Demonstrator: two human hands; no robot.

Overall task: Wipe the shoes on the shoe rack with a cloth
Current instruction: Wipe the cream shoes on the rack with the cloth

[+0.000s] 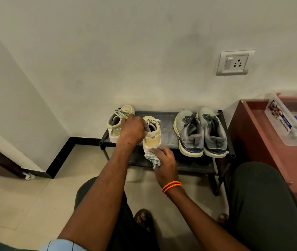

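**Four shoes on the rack, two hands at one of them**

Head view: the rack [169,131] is a low black frame with two shelves, standing against the wall. Its top shelf carries four shoes, in two pairs. The tan pair sits to the left: one tan shoe [116,124] is just left of the left hand [132,132], partly hidden behind it, and the other, the held shoe [153,135], is under both hands. The grey pair [200,132], two laced trainers touching side by side, stands to the right of both hands, apart from the held shoe.

The left hand curls its fingers over the collar of the held shoe and grips it at the opening. The right hand [163,163] is just below and in front of that grip, at the shoe's heel. It clutches one checked cloth [152,158], bunched under the fingers and pressed against the back of the heel; a corner of the cloth hangs down below the hand. Two orange bands [172,186] circle the right wrist.

Right of the right hand, beyond the grey pair, stands one reddish cabinet [263,142] with one clear plastic box [289,122] on top. One socket plate [234,62] is on the wall above the grey pair.
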